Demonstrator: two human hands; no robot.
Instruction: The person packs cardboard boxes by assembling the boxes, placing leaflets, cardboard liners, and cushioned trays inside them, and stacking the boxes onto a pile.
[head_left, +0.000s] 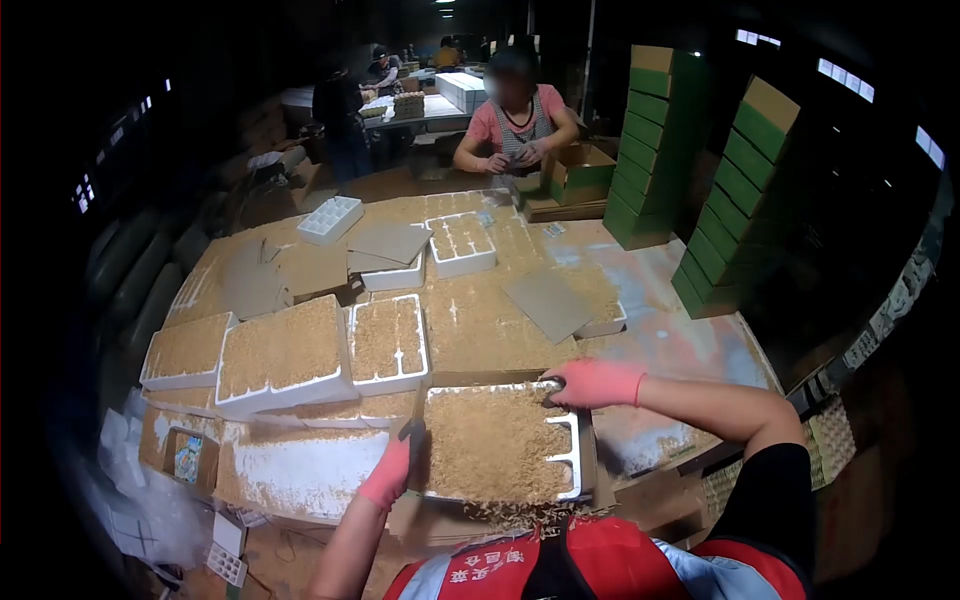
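A white foam tray [572, 440] heaped with tan wood shavings [490, 440] is right in front of my body. My left hand [393, 465], in a pink glove with dark fingers, grips the tray's left side. At the far right corner, my right hand [590, 385] in a matching glove holds the rim, with its fingertips partly hidden. Loose shavings [510, 515] spill over the near edge. White dividers show at the tray's right end, where the filling is lower. Brown cardboard lies partly under and beside the tray.
More shavings-filled foam trays [280, 350] stand left on the table. Cardboard sheets [550, 303] lie farther back. A small box with blue packets [188, 455] sits at the left. Tall stacks of green boxes [640, 150] rise at the right. A co-worker [515, 120] is across the table.
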